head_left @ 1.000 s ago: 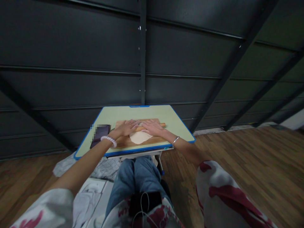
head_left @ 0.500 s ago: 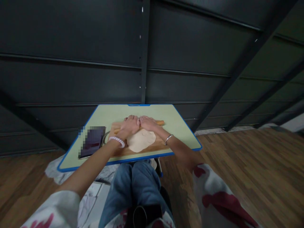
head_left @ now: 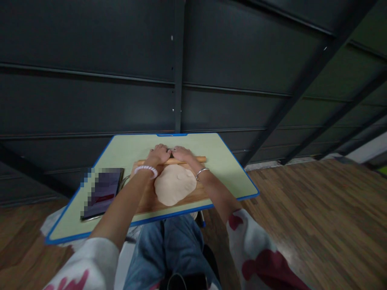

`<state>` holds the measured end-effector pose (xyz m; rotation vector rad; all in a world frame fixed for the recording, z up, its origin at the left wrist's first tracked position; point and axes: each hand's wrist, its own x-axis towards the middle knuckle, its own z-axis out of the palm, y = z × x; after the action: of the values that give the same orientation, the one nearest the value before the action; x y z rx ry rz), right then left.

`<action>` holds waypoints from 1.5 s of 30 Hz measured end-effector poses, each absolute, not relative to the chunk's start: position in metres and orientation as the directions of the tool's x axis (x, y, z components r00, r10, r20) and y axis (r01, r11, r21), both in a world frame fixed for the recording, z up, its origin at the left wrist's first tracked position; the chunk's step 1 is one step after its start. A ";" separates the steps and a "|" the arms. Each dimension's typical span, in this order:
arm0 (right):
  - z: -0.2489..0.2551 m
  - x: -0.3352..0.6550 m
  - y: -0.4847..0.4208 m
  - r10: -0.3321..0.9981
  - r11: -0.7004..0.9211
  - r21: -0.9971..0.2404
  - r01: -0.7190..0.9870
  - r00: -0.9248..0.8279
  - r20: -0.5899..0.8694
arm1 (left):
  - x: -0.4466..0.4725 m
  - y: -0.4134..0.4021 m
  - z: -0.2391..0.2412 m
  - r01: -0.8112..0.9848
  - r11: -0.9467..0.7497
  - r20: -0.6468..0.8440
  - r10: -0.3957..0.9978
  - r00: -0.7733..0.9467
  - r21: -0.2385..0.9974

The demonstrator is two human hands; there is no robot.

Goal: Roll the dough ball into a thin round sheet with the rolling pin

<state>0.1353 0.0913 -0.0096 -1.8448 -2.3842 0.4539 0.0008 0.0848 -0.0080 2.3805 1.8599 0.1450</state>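
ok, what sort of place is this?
Indoors, probably a makeshift work corner rather than a proper kitchen: dark ribbed panelling, a wood-look floor, and a small blue-edged table bearing a wooden board with flattened dough.

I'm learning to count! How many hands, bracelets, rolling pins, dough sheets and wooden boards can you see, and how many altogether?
Hands: 2 (left hand, right hand)
Bracelets: 2 (white bracelet, silver bracelet)
Rolling pin: 1
Dough sheet: 1
Wooden board: 1
Total: 7
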 end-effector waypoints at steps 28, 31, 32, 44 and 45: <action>-0.002 0.141 0.043 0.991 0.129 -0.335 0.933 -0.131 0.016 | -0.007 0.032 -0.005 0.936 -0.348 0.047 0.937 0.346 0.057; -0.001 0.148 0.037 0.987 0.163 -0.313 0.936 -0.159 0.038 | -0.008 0.024 -0.005 0.923 -0.382 0.093 0.921 0.378 0.040; 0.000 0.151 0.035 0.984 0.179 -0.289 0.940 -0.173 0.044 | -0.008 0.022 -0.005 0.922 -0.386 0.099 0.919 0.381 0.037; 0.003 0.168 -0.021 0.954 0.247 -0.058 0.967 -0.232 0.190 | -0.010 0.017 -0.004 0.905 -0.423 0.092 0.904 0.418 0.042; 0.002 0.168 -0.028 0.946 0.254 -0.037 0.967 -0.240 0.218 | -0.010 0.017 -0.004 0.899 -0.437 0.100 0.896 0.432 0.034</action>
<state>0.1681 -0.0279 0.0016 -1.8012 -2.3246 -0.1548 -0.0098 0.0169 -0.0041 2.6783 1.6793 0.1626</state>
